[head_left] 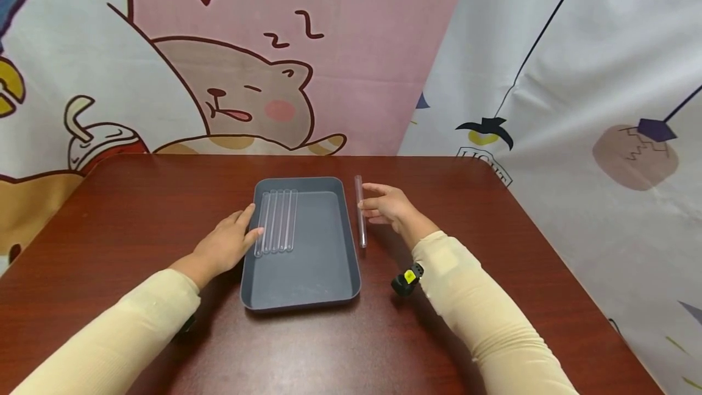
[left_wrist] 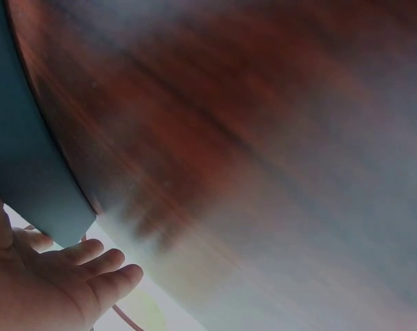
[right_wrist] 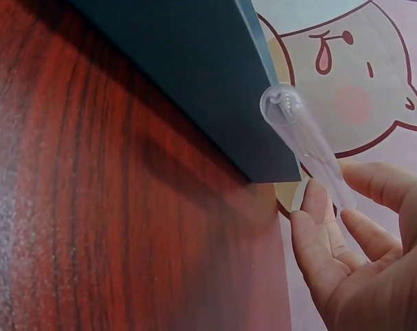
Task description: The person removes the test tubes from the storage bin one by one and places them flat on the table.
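A grey rectangular tray (head_left: 323, 273) lies on the table, with several clear tubes (head_left: 276, 224) side by side along its left half. My left hand (head_left: 226, 242) rests at the tray's left rim, fingers extended and thumb reaching over the inside. In the left wrist view, loosely spread fingers (left_wrist: 112, 276) show beside the tray's outer wall (left_wrist: 29, 158). Just off the right rim, my right hand (head_left: 388, 207) pinches one clear tube (head_left: 361, 218) between thumb and fingers. The right wrist view shows this tube (right_wrist: 308, 141) tilted, its round hollow end towards the camera.
The dark red-brown wooden table (head_left: 296, 352) extends on all sides of the tray. Behind it hangs a cloth (head_left: 362, 66) printed with a sleeping cartoon bear. A black device with a yellow mark (head_left: 408, 278) sits at my right wrist.
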The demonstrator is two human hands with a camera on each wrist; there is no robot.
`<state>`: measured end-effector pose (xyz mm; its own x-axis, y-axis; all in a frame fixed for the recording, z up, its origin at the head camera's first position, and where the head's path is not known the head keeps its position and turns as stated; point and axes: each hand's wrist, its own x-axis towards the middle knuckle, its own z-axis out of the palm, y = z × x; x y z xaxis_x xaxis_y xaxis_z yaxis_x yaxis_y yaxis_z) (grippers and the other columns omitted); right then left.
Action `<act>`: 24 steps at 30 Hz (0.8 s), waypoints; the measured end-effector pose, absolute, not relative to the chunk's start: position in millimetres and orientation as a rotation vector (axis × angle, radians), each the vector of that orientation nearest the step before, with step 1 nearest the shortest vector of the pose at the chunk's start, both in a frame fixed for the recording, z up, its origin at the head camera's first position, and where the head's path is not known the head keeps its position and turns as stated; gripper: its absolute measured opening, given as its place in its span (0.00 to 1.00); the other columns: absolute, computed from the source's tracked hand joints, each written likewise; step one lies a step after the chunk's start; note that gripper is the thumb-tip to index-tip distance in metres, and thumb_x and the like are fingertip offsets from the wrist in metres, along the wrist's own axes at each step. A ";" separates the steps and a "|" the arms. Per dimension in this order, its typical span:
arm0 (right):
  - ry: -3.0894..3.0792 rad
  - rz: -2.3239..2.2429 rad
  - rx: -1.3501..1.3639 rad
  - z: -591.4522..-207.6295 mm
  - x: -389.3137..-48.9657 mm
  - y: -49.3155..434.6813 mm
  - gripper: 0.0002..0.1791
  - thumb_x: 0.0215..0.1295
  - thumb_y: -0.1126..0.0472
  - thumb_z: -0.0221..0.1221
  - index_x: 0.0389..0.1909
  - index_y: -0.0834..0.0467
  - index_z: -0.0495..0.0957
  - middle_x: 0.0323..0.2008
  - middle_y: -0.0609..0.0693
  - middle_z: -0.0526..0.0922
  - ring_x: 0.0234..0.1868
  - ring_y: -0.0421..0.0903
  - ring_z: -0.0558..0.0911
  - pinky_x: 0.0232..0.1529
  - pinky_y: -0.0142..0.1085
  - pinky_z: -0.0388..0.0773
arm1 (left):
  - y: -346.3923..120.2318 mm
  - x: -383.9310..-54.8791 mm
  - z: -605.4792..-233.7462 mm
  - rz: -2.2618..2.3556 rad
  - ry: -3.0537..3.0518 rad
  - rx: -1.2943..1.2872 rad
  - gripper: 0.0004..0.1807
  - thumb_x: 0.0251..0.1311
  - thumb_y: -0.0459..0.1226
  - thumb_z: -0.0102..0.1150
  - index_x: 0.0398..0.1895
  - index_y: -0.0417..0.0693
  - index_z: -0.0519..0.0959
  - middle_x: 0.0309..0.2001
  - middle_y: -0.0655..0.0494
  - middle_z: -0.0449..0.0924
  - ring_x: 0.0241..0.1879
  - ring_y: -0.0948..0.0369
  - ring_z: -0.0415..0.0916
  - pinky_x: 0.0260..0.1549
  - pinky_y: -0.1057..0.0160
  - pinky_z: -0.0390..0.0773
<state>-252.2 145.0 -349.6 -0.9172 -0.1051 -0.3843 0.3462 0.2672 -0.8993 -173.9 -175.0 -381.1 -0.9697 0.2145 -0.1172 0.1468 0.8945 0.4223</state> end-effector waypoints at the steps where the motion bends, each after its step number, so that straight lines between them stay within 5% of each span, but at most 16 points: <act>1: 2.178 -1.685 0.216 -349.8 -251.9 145.5 0.32 0.63 0.68 0.61 0.69 0.52 0.67 0.35 0.48 0.84 0.28 0.38 0.83 0.48 0.44 0.81 | -175.0 -173.9 -381.2 0.627 2.898 0.277 0.38 0.74 0.49 0.41 0.75 0.35 0.44 0.70 0.27 0.51 0.69 0.33 0.50 0.65 0.36 0.54; 24: 2.217 -1.584 0.234 -360.6 -248.7 144.5 0.32 0.62 0.69 0.61 0.68 0.55 0.67 0.36 0.49 0.83 0.32 0.40 0.82 0.44 0.41 0.82 | -176.1 -175.1 -382.4 0.613 2.898 0.283 0.38 0.74 0.49 0.41 0.75 0.35 0.44 0.69 0.27 0.52 0.69 0.33 0.51 0.64 0.36 0.55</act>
<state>-248.7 144.5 -360.6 -0.9042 -0.0963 -0.4160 0.3623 0.3425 -0.8668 -175.1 -176.1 -382.4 -0.9682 0.2181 -0.1226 0.1498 0.8978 0.4141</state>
